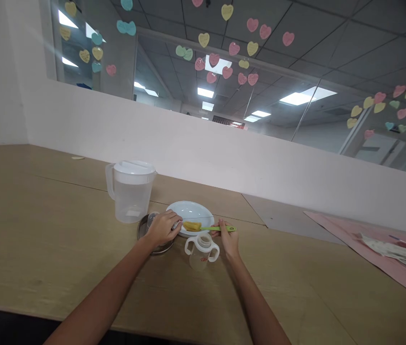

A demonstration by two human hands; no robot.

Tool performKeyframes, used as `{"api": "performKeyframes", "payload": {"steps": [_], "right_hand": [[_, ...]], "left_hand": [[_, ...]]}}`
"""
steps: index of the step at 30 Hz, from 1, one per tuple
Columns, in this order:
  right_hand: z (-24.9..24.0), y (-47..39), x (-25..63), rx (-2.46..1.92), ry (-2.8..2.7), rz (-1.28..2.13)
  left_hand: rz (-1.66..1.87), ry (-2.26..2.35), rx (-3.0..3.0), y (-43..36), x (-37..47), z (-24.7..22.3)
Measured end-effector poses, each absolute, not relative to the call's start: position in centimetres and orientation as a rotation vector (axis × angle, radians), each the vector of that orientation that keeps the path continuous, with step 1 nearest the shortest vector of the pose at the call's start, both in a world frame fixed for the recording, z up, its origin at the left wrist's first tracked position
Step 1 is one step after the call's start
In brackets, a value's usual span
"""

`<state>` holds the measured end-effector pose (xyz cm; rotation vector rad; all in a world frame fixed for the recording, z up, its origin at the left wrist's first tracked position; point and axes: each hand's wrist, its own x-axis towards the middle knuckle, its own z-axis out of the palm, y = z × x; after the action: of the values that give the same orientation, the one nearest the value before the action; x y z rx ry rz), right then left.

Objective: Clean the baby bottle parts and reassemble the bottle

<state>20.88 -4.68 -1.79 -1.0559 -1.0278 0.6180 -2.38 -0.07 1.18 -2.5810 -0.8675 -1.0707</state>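
My right hand [228, 237] pinches the green handle of a brush [203, 227] whose yellow sponge head lies over the near rim of a white plate [192, 210]. My left hand [164, 227] is curled at the sponge end, fingers closed around something small I cannot make out, and it rests over a metal dish [144, 231]. A clear two-handled baby bottle [202, 250] stands open-topped just in front of both hands.
A clear plastic pitcher with a white lid [131, 190] stands left of the plate. A pink mat [371, 249] with papers lies at the right. A white low wall [224, 158] backs the wooden table [44, 239].
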Motion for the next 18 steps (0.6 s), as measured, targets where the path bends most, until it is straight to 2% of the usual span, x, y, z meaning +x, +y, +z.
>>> {"api": "performKeyframes", "payload": {"steps": [14,18], "right_hand": [[-1.89,-4.39,20.86,-0.904,-0.749,0.890],[-2.01,-4.33,20.91,-0.900,-0.744,0.843]], "left_hand": [[-0.859,-1.172,-2.620,-0.17,-2.18,1.35],[-0.858,-1.142,-2.655,0.00,-2.18,1.25]]}}
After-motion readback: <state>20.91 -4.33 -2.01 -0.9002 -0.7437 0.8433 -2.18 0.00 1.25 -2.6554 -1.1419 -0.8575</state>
